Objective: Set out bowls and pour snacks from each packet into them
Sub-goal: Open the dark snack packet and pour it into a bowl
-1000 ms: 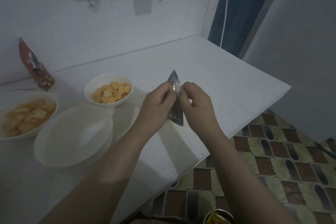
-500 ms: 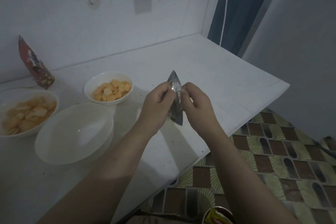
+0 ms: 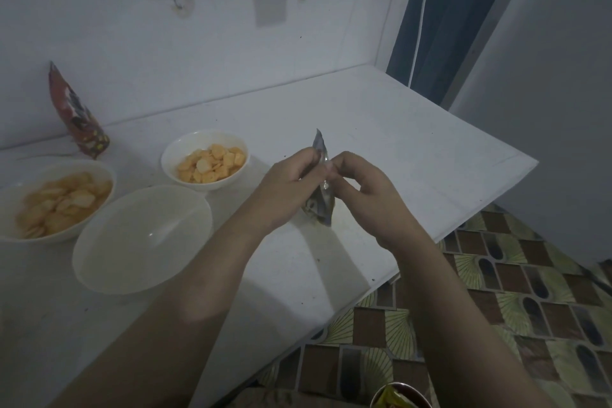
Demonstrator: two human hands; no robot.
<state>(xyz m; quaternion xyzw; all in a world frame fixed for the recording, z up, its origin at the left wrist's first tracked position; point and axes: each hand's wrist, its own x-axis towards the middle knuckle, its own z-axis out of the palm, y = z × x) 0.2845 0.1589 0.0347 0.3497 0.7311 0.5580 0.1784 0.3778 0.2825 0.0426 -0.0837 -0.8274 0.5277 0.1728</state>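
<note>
With my left hand (image 3: 284, 189) and right hand (image 3: 359, 190) I pinched the small, crinkly silver foil packet (image 3: 320, 182) at its top seam; it seemed light, slippery, easily crushed.

White counter (image 3: 381, 129), set against wall. On it: empty bowl (image 3: 142, 238), bowl of round crackers (image 3: 205, 162), bowl of chips (image 3: 56, 199), red packet (image 3: 76, 113) upright near wall.

A home kitchen corner is shown. A white counter (image 3: 381, 142) is set against a white tiled wall (image 3: 231, 53). Hooks (image 3: 178, 5) are fixed to the wall. Bowls of snacks (image 3: 205, 162) are laid out on the counter. The floor (image 3: 530, 291) is covered in patterned tiles, and a dark curtain (image 3: 447, 16) is hung nearby.
</note>
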